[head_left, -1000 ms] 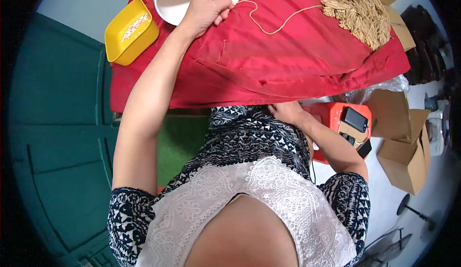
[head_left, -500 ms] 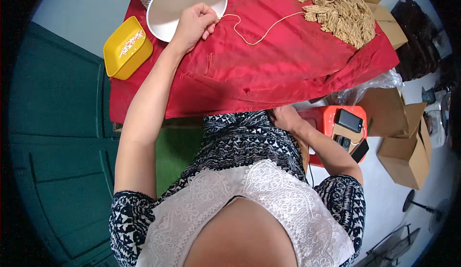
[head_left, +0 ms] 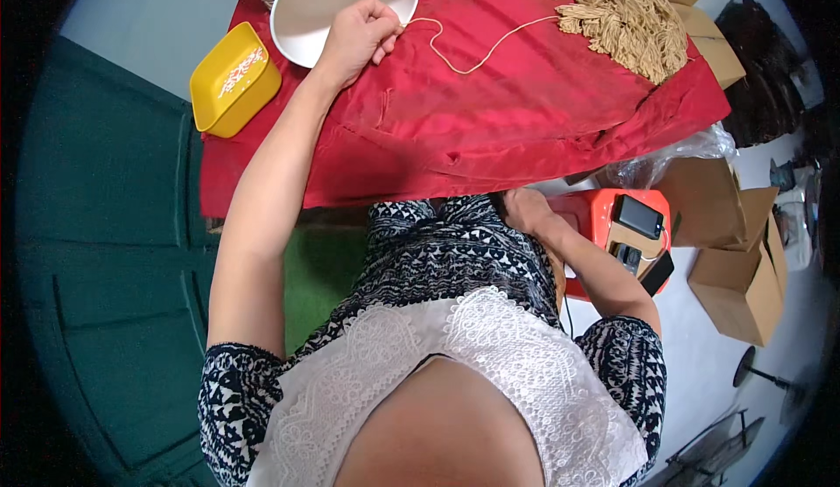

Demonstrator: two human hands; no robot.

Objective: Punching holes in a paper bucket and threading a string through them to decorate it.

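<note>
My left hand point(head_left: 360, 39) is closed in a pinch on the end of a thin tan string point(head_left: 473, 69), in front of a white round bowl-like container point(head_left: 346, 6). From my fingers the string curves across the red cloth point(head_left: 490, 133) to a heap of tan yarn point(head_left: 626, 23) at the far right. My right hand point(head_left: 528, 210) is low beside my right thigh, just below the cloth's front edge. Its fingertips are hidden, so I cannot see whether it holds anything.
A yellow tub point(head_left: 234, 80) with small white and pinkish bits stands at the table's left edge. To the right are a red stool point(head_left: 602, 200) carrying a phone point(head_left: 639, 217), plus open cardboard boxes point(head_left: 742, 281) and clear plastic wrap point(head_left: 669, 159). A green door point(head_left: 109, 224) lies left.
The whole view has shifted slightly, so the table things sit a little higher in the picture. My left hand keeps its pinch on the string; my right hand stays by my thigh.
</note>
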